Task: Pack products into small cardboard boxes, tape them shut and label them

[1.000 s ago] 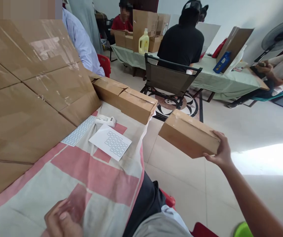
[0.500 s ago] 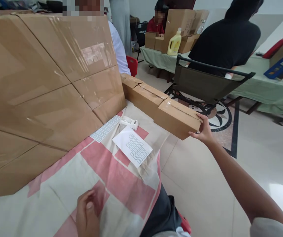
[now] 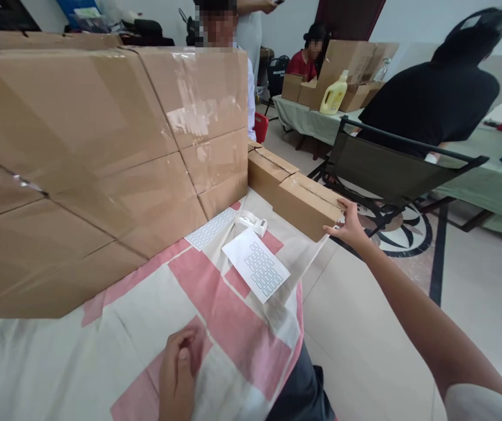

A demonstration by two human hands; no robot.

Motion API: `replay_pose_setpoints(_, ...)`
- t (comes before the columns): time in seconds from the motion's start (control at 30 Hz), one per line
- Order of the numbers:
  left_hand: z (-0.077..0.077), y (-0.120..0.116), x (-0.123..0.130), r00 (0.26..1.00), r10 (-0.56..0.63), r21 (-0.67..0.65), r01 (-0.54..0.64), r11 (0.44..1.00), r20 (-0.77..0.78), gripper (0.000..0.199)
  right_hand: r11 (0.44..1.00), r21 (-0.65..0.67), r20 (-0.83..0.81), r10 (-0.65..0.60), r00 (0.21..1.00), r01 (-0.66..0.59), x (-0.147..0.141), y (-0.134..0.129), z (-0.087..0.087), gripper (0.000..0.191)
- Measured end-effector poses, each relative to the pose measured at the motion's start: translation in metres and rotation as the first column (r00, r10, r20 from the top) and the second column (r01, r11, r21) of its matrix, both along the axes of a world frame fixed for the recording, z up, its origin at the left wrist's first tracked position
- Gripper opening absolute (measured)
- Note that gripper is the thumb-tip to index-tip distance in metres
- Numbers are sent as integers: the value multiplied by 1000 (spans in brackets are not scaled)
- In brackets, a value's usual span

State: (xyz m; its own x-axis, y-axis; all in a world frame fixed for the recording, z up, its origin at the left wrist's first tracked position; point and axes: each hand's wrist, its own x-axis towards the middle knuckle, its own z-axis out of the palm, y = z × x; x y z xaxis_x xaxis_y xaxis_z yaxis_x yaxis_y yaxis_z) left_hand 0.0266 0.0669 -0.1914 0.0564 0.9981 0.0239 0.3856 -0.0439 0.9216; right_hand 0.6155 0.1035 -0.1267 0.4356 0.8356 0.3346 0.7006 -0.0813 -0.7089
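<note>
My right hand (image 3: 350, 228) grips the near end of a long, narrow cardboard box (image 3: 307, 202), thumb on the side facing me and fingers over the top. That box stands last in a row, end to end against another narrow box (image 3: 272, 166) along the table's edge. My left hand (image 3: 178, 371) rests on the pink-and-white tablecloth (image 3: 233, 327), fingers loosely curled and apart from the thumb, holding nothing. Beyond it lies a white sheet of printed labels (image 3: 257, 266). A white tape dispenser (image 3: 252, 223) sits behind the sheet, beside a second label sheet (image 3: 211, 229).
Large taped cardboard boxes (image 3: 114, 158) form a wall on the left of the table. Past the right edge are tiled floor, a folding chair (image 3: 391, 155) with a person in black, and another table holding a yellow bottle (image 3: 333, 93) and cartons (image 3: 360, 64).
My right hand has pushed the narrow boxes leftward along the table edge, so less of the row shows past the big boxes. The view has turned left; my left hand stays on the cloth.
</note>
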Motion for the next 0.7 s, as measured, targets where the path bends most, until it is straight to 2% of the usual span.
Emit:
replay_pose_setpoints(0.1,5,2,5,999,-12,7,12,1000,29,56,1000,3,23,-13,1000,13,-8,22,0,110)
replay_pose_setpoints(0.2,13,4,10,997,-21,4,21,1000,78,56,1000,24,115,-20,993,18,-21,48,9,114)
replay_pose_setpoints(0.3,23,6,5,992,-54,-5,55,998,111,50,999,-17,145,-33,989,36,-38,71,25,119)
replay_pose_setpoints(0.37,31,11,-10,992,-74,26,71,997,103,44,991,-118,129,-52,990,67,-49,80,41,123)
replay_pose_setpoints(0.47,44,27,-57,998,-9,127,0,992,68,35,965,-203,173,-130,976,164,-68,86,70,123)
replay_pose_setpoints(0.57,62,57,-124,989,148,282,-150,948,28,31,965,-63,314,-223,923,254,-110,98,106,118)
replay_pose_setpoints(0.63,77,85,-171,952,304,391,-288,874,21,28,987,26,435,-152,888,157,-166,115,130,105)
replay_pose_setpoints(0.7,93,121,-213,881,468,465,-443,767,67,23,994,35,556,62,829,-99,-247,134,151,78)
